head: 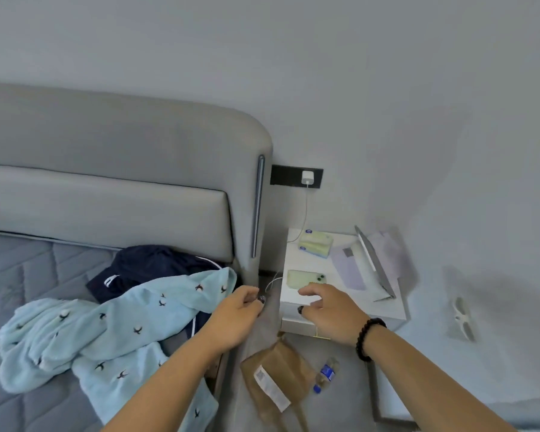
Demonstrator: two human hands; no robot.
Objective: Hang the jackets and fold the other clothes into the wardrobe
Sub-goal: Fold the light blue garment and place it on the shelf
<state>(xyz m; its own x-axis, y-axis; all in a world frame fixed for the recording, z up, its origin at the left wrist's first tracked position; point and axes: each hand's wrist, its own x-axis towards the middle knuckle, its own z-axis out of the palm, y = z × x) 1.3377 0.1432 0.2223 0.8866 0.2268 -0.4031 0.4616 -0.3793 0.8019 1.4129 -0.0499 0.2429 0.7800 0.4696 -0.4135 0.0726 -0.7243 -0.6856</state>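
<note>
My left hand (236, 319) hovers at the bed's right edge, fingers loosely curled, gripping nothing, just beside the blue top's (106, 332) near corner. The top lies leftward, long axis running away left across the mattress. Right hand (328, 310) spread, over the nightstand (340, 316) (farther off). Navy garment (156, 266) behind, by the headboard.

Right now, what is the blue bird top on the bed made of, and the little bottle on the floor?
The blue bird top looks like soft, fuzzy fleece: thick, matte folds. The little bottle looks like clear, shiny plastic, though it is small.
</note>
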